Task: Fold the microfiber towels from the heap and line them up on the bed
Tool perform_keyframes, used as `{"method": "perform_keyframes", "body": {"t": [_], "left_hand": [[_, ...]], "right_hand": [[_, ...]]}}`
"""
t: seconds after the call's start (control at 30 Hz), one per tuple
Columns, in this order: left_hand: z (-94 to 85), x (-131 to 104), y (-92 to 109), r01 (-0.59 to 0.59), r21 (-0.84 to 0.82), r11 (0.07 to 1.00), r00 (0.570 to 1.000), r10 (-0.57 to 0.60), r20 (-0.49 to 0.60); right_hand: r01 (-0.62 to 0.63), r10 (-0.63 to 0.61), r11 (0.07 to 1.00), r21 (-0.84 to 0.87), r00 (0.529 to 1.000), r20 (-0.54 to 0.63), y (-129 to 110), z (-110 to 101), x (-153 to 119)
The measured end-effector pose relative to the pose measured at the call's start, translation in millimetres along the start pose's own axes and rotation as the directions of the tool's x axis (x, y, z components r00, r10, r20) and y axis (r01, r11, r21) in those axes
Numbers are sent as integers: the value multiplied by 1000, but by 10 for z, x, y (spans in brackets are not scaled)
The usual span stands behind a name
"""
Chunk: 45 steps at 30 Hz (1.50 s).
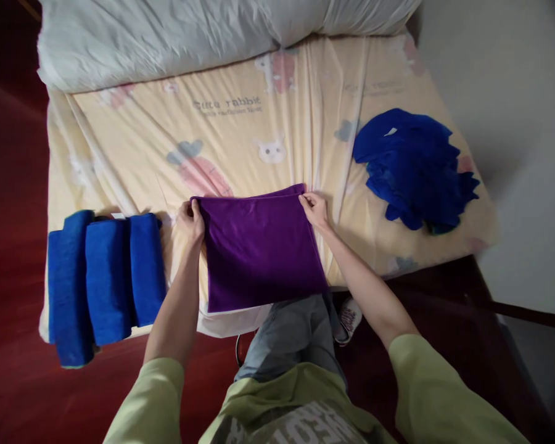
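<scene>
A purple towel (263, 253), doubled over into a rough rectangle, lies at the near edge of the bed in front of me. My left hand (192, 219) pinches its far left corner. At the far right corner, my right hand (314, 208) grips the cloth between thumb and fingers. A flap of the towel shows slightly beyond the far edge near my right hand. The near edge of the towel reaches the edge of the mattress.
Several folded blue towels (106, 277) lie side by side at the bed's left. A crumpled heap of blue cloth (411, 166) rests at the right. A white quilt (166, 37) spans the far side of the patterned bed sheet (240, 142). A wall (504, 154) stands right.
</scene>
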<state>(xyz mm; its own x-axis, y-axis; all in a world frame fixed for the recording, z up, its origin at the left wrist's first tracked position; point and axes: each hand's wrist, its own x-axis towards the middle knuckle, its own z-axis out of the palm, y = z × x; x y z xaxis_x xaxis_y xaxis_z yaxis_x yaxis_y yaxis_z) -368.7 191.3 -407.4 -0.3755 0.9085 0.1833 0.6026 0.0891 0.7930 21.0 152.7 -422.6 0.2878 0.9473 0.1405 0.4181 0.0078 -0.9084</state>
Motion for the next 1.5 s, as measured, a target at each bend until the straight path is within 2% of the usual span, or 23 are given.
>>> {"method": "perform_keyframes", "body": {"t": [0.13, 0.3, 0.43, 0.5, 0.57, 0.63, 0.67, 0.73, 0.83, 0.93, 1.0, 1.1, 1.23, 1.33, 1.5], "left_hand": [[23, -5, 4, -10, 20, 1000, 999, 11, -37], [87, -5, -8, -6, 82, 997, 999, 11, -50], [94, -19, -11, -60, 84, 995, 995, 66, -71], [76, -29, -13, -89, 79, 993, 993, 95, -66], [54, -35, -15, -141, 92, 986, 989, 145, -28], [37, -38, -16, -200, 117, 973, 980, 198, 31], [31, -38, -15, -222, 129, 966, 975, 216, 59], [26, -39, -6, -245, 150, 958, 967, 232, 100], [22, -42, 28, -254, 167, 953, 964, 237, 117], [16, -46, 76, -244, 179, 953, 968, 226, 112], [7, -50, 99, -231, 184, 955, 970, 212, 117], [-7, -63, 106, -219, 174, 960, 970, 194, 147], [1, -72, 84, -199, 152, 968, 966, 168, 196], [18, -59, 64, -204, 151, 967, 966, 174, 193], [-79, -17, 139, -253, 139, 957, 959, 229, 167]], "right_hand": [[2, -4, 1000, -29, 998, -69, 7, 26, -3], [-29, 18, 991, -133, 996, -87, 103, 56, 28], [10, -48, 946, -323, 993, -109, -99, 74, 29], [99, -124, 886, -453, 992, -25, -287, 114, -36], [220, -166, 809, -546, 975, 147, -435, 175, -124], [311, -154, 752, -581, 940, 305, -475, 239, -182], [330, -136, 737, -590, 927, 348, -451, 267, -184], [318, -95, 721, -615, 925, 367, -343, 309, -121], [268, -49, 706, -656, 942, 332, -200, 350, 75], [258, -40, 694, -672, 946, 322, -284, 359, 164], [280, -70, 689, -668, 943, 324, -449, 328, 42], [334, -112, 689, -643, 926, 360, -656, 201, -405], [316, -40, 695, -646, 914, 404, -634, -22, -979], [282, -30, 697, -660, 930, 366, -512, -69, -1103], [275, -68, 730, -625, 940, 334, -475, -10, -1061]]}}
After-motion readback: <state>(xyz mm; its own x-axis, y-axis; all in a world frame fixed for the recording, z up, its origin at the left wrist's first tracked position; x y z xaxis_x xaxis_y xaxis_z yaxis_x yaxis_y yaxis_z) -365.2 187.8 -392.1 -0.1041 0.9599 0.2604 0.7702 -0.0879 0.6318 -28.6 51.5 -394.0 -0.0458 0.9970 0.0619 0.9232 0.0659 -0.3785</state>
